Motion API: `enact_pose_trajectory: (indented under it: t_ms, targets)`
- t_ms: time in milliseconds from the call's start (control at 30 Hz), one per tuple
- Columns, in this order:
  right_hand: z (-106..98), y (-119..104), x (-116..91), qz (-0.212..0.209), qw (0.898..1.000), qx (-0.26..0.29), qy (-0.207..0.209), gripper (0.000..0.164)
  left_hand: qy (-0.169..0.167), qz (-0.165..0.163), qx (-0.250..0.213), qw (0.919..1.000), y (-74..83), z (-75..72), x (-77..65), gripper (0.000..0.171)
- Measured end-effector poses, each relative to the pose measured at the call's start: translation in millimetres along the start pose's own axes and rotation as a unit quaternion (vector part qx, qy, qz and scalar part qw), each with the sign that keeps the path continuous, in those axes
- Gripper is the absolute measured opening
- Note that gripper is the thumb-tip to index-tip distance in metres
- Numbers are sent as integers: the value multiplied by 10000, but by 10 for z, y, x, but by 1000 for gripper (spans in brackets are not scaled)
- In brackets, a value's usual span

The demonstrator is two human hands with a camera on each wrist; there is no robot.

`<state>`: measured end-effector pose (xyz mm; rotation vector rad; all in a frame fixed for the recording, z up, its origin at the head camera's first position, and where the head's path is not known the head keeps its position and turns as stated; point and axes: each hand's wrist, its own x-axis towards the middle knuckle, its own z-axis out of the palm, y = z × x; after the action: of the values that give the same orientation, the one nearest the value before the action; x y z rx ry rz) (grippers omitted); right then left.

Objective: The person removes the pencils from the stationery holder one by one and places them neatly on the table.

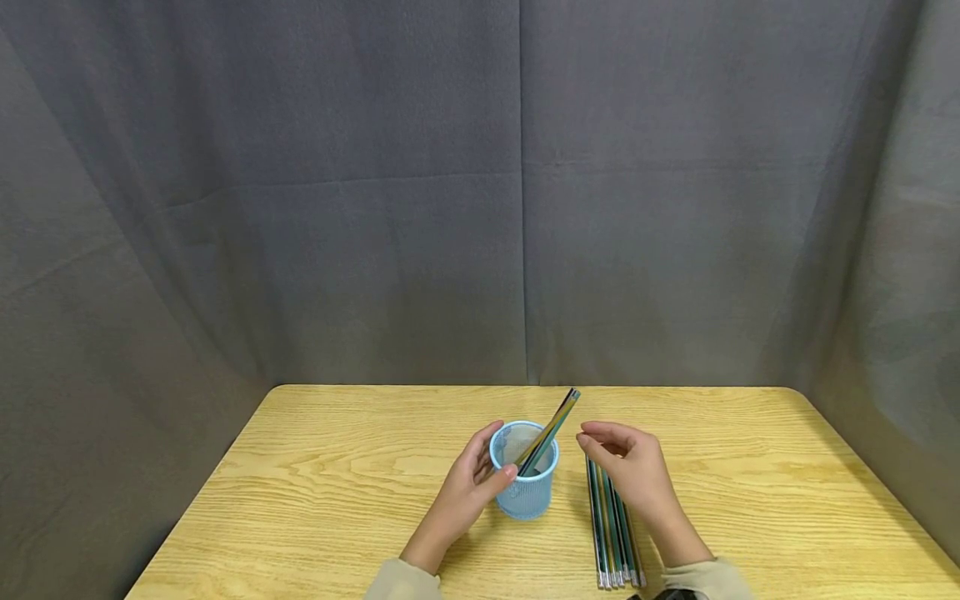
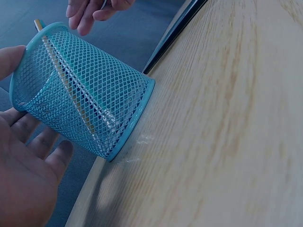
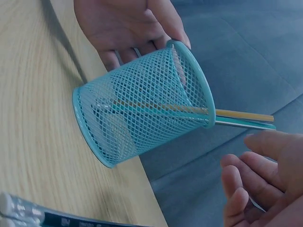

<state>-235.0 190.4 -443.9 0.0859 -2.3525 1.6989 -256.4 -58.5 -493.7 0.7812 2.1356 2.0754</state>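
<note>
A light-blue wire-mesh pencil cup (image 1: 525,498) stands upright on the table. Its rim is held by my left hand (image 1: 467,498), with the thumb on the near edge and the fingers round the left side. Yellow, green and dark pencils (image 3: 244,116) lean to the right inside the cup, their ends sticking out above the rim. My right hand (image 1: 636,471) hovers just right of those ends, fingers loosely bent, nothing between thumb and fingertips. Below it, several striped pencils (image 1: 611,533) lie side by side on the table, their upper ends partly hidden by the hand.
The wood-grain table (image 1: 337,500) has rounded far corners. Grey cloth (image 1: 390,250) hangs behind it and on both sides. A small black object (image 1: 675,594) shows at the right sleeve.
</note>
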Motion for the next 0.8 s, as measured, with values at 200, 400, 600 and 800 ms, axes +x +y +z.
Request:
enact_pose_trajectory:
  t_ms: [200, 400, 600, 800]
  targets:
    - [73, -7, -18, -151, 9998, 7, -118, 25, 24, -54, 51, 10000, 6, 1, -2, 61]
    - [131, -42, -53, -173, 9994, 11, -313, 29, 13, -50, 58, 10000, 4, 2, -3, 65]
    - [203, -2, -54, -33, 9990, 132, -416, 30, -17, -68, 26, 10000, 13, 2, -4, 65]
    - [274, -53, -80, 78, 9993, 205, -312, 26, -30, -80, 19, 10000, 14, -2, 0, 63]
